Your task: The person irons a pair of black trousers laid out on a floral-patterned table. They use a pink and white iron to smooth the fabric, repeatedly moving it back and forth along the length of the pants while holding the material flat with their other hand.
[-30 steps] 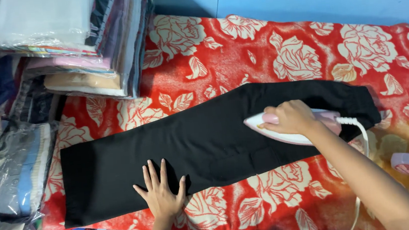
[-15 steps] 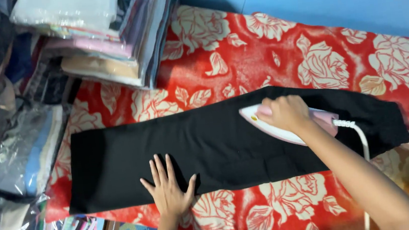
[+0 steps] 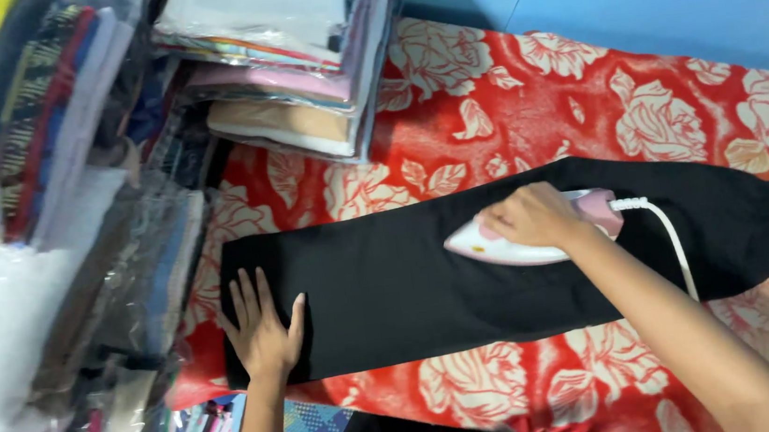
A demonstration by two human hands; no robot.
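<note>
The black garment (image 3: 465,274), prob. a pair of trousers folded flat, lies w/ its long axis running left-right across the red floral cloth (image 3: 506,110), tilted a little so the right end sits slightly higher in the head view. 2 hands are on it, 1 at each part of that axis.

Left hand (image 3: 262,331): flat, palm down, fingers spread wide and pointing away from the person, pressing the garment's left end near its lower corner. It grips nothing, just pins the fabric.

Right hand (image 3: 530,218): curled closed over the handle of the pink-and-white iron (image 3: 523,236), which rests sole-down on the garment right of centre. The iron's pointed nose faces left, i.e. along the long axis toward the left hand; its white cord (image 3: 673,240) trails off the back end, crossing the garment toward the person.

So the iron lines up w/ the cloth's length, and the unironed-looking stretch between nose and left hand is bare black fabric. The right hand is nearer the garment's middle and right end; the left hand is nearer the left edge only. The 2 hands are well apart.

Around: stacks of folded fabrics (image 3: 294,56) at upper left, just beside the red cloth, more plastic-wrapped bundles (image 3: 64,303) along the left side.
</note>
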